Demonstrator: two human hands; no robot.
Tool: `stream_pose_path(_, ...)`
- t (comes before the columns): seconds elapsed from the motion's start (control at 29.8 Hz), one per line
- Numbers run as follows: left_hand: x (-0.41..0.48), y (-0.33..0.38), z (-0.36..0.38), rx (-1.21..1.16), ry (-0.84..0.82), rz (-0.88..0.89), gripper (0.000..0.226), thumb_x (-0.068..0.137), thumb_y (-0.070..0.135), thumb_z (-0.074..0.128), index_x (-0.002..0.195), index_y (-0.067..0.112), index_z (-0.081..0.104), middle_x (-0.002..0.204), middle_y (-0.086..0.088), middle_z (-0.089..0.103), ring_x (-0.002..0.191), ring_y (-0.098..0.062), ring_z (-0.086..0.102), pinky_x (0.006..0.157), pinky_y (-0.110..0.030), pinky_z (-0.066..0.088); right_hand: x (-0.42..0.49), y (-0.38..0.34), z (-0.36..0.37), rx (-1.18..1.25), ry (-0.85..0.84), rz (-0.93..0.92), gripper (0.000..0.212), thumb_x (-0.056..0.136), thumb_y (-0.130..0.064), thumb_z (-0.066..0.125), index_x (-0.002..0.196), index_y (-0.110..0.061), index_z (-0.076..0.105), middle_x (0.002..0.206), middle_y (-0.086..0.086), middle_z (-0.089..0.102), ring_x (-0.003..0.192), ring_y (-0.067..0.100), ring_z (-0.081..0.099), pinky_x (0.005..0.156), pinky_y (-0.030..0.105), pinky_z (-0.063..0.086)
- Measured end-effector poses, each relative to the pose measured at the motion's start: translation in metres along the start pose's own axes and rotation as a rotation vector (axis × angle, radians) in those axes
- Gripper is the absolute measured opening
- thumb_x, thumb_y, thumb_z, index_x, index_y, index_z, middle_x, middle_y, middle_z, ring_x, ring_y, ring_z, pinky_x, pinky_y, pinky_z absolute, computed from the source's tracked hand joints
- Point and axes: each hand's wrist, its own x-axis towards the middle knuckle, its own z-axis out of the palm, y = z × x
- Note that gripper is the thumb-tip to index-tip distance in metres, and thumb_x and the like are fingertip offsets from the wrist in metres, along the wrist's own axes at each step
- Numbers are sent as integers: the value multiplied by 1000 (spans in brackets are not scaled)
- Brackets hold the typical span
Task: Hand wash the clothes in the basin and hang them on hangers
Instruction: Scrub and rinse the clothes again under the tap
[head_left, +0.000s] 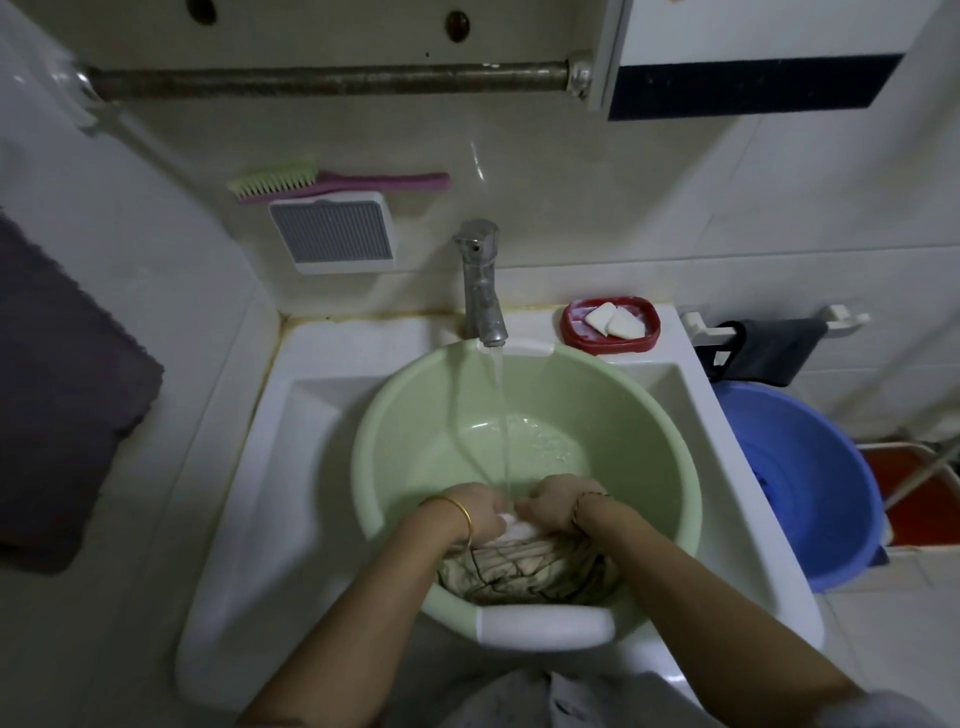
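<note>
**Operator:** Which step is in hand?

**Technician:** Washing, by my judgement. The crumpled beige cloth garment (524, 569) lies at the near side of the round pale-green plastic basin (395, 415), inside its near rim. The left hand (480, 512) curls its fingers round a white bar of soap (511, 526) and the garment's upper edge; the right hand (558, 504) grips bunched fabric just beside it. Both forearms slope down into the basin.

**Operator:** And beyond the hands?

**Technician:** The chrome metal tap (480, 283), at the basin's far rim, runs water into it.

**Operator:** Next move?

**Technician:** Probably scrubbing fabric against fabric, then rinsing. No hangers are visible.
</note>
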Motion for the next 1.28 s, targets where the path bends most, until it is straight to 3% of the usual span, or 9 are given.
stream_pose_path(0.1,-2,-1,2,-3,20,-12,36,95,28,46,126,16,59,130,-14,56,118,-27,52,97,-28,41,-3,-2,-2,12,-6,5,50,90,-52,40,119,-17,62,130,9,57,119,25,52,101,35,35)
stream_pose_path(0.27,-1,-2,10,133,-9,-92,42,100,34,33,139,22,40,142,-21,33,131,-36,31,110,-33,23,-5,-8,-3,-46,-24,-24,54,95,-51,31,129,-16,56,138,10,51,127,27,45,109,40,28)
stream_pose_path(0.44,0,0,14,149,-41,-124,47,101,34,28,145,15,27,145,-21,34,133,-35,33,106,-36,28,-3,-5,3,-73,4,-34,49,96,-49,28,125,-18,51,134,12,53,122,29,47,100,43,31)
stream_pose_path(0.57,2,-1,14,198,27,-149,51,99,40,34,142,14,30,145,-17,33,132,-33,32,106,-36,26,-3,0,10,-72,82,-39,46,98,-46,25,123,-15,47,131,14,53,120,30,47,96,43,33)
stream_pose_path(0.74,5,-5,17,183,24,-161,51,98,43,33,141,15,33,146,-15,34,134,-31,31,107,-37,27,-7,-1,17,-152,171,-50,48,99,-42,23,135,-20,47,140,9,35,128,30,32,99,44,34)
stream_pose_path(0.94,5,-8,18,143,66,-145,52,99,47,30,142,18,36,143,-16,38,132,-32,35,106,-37,29,-9,-1,9,-72,62,-82,39,99,-36,27,125,-24,53,132,5,53,125,25,40,99,47,27)
stream_pose_path(1.08,5,-7,18,122,68,-151,51,99,48,29,137,17,42,142,-17,39,132,-32,36,107,-38,30,-10,-1,4,-32,9,-86,44,98,-44,30,134,-29,50,135,5,52,128,24,39,103,44,25)
stream_pose_path(1.28,7,-13,21,168,102,-180,64,94,55,35,140,9,32,148,-19,29,138,-31,25,113,-37,22,-5,-8,4,-38,-59,-41,50,93,-56,32,124,-28,59,137,3,52,128,25,42,109,48,22)
